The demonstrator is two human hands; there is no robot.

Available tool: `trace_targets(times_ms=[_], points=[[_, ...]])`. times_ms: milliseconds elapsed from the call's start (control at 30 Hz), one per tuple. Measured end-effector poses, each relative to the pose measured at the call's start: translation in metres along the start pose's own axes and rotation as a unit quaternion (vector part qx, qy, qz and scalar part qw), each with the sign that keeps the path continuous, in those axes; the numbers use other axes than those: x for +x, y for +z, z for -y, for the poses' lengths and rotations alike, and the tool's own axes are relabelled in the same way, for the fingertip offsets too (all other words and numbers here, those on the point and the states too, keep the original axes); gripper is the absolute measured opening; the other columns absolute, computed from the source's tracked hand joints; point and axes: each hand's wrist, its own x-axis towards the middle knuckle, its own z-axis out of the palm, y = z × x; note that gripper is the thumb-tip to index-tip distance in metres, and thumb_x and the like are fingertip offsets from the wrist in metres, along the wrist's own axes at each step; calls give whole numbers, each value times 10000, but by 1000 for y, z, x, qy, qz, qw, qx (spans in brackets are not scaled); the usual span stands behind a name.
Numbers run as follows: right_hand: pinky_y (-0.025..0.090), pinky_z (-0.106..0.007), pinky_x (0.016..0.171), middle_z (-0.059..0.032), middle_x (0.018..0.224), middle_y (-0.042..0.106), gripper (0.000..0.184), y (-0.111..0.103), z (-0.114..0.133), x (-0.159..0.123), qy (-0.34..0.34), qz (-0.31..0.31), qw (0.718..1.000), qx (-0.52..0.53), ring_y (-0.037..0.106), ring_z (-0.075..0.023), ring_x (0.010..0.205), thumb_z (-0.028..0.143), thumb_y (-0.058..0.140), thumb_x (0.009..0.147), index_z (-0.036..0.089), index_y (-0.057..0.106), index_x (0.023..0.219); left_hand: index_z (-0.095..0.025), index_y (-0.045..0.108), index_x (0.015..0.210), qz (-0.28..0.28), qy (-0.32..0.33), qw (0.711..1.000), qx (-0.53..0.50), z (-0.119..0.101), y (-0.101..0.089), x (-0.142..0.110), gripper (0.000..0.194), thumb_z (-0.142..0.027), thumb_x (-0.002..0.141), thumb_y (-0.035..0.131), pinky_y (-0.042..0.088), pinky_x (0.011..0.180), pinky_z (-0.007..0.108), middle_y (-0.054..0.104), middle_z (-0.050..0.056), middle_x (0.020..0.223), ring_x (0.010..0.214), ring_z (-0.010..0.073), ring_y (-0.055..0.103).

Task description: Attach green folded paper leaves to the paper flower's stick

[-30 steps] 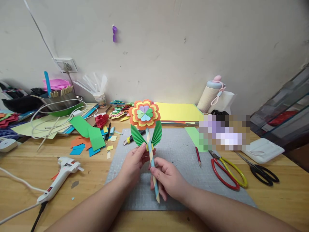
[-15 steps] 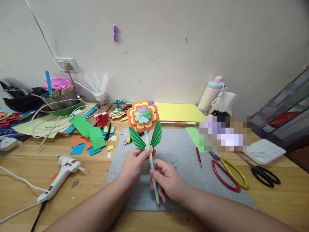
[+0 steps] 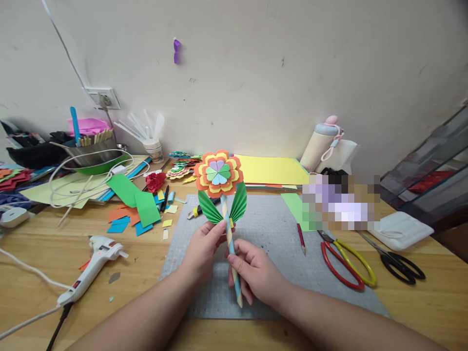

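Observation:
A paper flower stands nearly upright between my hands, over the grey cutting mat. Its petals are layered orange and yellow around a centre of purple, green and light blue pieces. Two pleated green leaves spread from the stem, which is striped in blue and cream. My left hand is closed round the stem just below the leaves. Lower down, my right hand pinches the same stem, whose pointed end shows below the fingers. Some of the fingers of both hands are hidden behind it.
Left of the mat lie a white glue gun with its cord and green paper pieces. At right are red-and-yellow-handled scissors, black scissors and a pencil. A utility knife lies behind the flower.
The flower has turned slightly about its stem and shifted a little to the right in view. Both hands keep their hold on the stem.

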Motion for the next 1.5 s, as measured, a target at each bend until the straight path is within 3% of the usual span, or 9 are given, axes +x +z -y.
trace_targets(times_ms=[267, 667, 867, 967, 1067, 1200, 1333, 1500], points=[[282, -143, 233, 59, 569, 581, 293, 2, -5, 0, 6, 10, 1000, 5, 404, -43, 243, 484, 472, 838, 201, 395, 849, -136, 685, 711, -21, 3, 999, 51, 4, -7, 2, 238, -364, 657, 727, 440, 600, 235, 660, 31, 650, 605, 135, 597], [280, -135, 232, 56, 580, 591, 255, 2, -5, -1, 2, 14, 1000, 6, 409, -40, 244, 446, 462, 857, 201, 392, 846, -121, 687, 724, -30, 14, 996, 84, 3, -7, 1, 269, -380, 659, 720, 429, 628, 221, 675, 57, 698, 667, 136, 586], [264, -133, 222, 52, 565, 602, 311, -1, -5, 2, 0, 13, 999, 36, 392, -41, 227, 491, 491, 832, 196, 400, 865, -130, 668, 806, -11, 12, 1000, 25, 4, -3, 2, 302, -391, 663, 716, 446, 671, 253, 666, 66, 779, 747, 169, 593], [247, -123, 220, 43, 552, 615, 334, -2, -3, 3, -7, 19, 997, 80, 385, -40, 220, 515, 492, 829, 196, 403, 874, -137, 639, 851, -2, 5, 999, -48, 2, -1, 2, 380, -496, 736, 595, 456, 683, 268, 646, 68, 807, 761, 173, 587], [230, -114, 219, 27, 547, 630, 341, -3, 0, 3, -12, 25, 993, 115, 382, -40, 217, 523, 487, 833, 194, 406, 874, -143, 606, 831, -35, -10, 995, -91, 0, -2, 5, 381, -502, 791, 483, 452, 661, 271, 622, 61, 775, 730, 168, 581], [224, -109, 222, 13, 558, 644, 303, -4, 0, 2, -17, 41, 989, 143, 386, -40, 222, 487, 474, 859, 191, 418, 888, -149, 582, 812, -66, -7, 993, -100, 0, -5, 7, 319, -449, 795, 477, 443, 661, 280, 608, 55, 760, 714, 166, 570], [233, -111, 231, 0, 582, 657, 255, -6, -2, 1, -19, 66, 984, 163, 403, -45, 236, 443, 447, 890, 190, 427, 913, -156, 588, 804, -58, 6, 997, -57, 2, -6, 4, 247, -393, 771, 528, 428, 660, 267, 591, 38, 780, 756, 163, 549], [247, -112, 241, -14, 596, 665, 238, -7, -3, 0, -18, 85, 980, 181, 418, -48, 250, 422, 416, 910, 186, 431, 932, -163, 603, 832, 2, 58, 998, 18, 4, -7, 0, 241, -373, 807, 486, 414, 695, 281, 576, 47, 845, 839, 184, 525]])
